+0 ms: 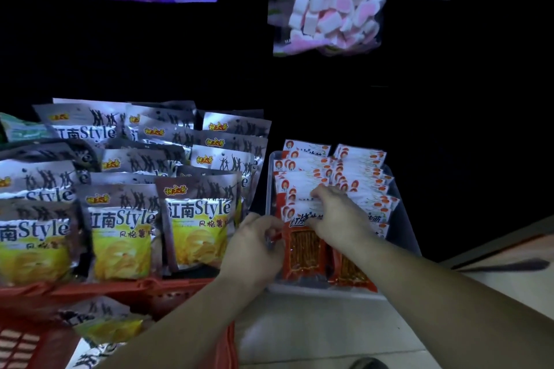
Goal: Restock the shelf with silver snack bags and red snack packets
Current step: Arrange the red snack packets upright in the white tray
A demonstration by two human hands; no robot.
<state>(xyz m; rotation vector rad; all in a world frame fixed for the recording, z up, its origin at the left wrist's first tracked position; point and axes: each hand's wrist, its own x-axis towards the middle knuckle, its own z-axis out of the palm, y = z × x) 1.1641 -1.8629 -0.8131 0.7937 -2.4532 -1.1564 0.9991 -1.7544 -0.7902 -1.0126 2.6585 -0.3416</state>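
The red packets (359, 171) stand in two rows in a clear tray (404, 219) at 4 o'clock from the frame's centre, with the silver bags (198, 219) ranked just beside it at 9 o'clock and one more lying in a red basket (144, 293) at 7 o'clock. The left hand (254, 240), fingers curled, pinches the left edge of the front packet (302, 255) in the left row. The right hand (338, 216) reaches over the tray at that packet's 1 o'clock, its bent fingers gripping the tops of the red packets behind it.
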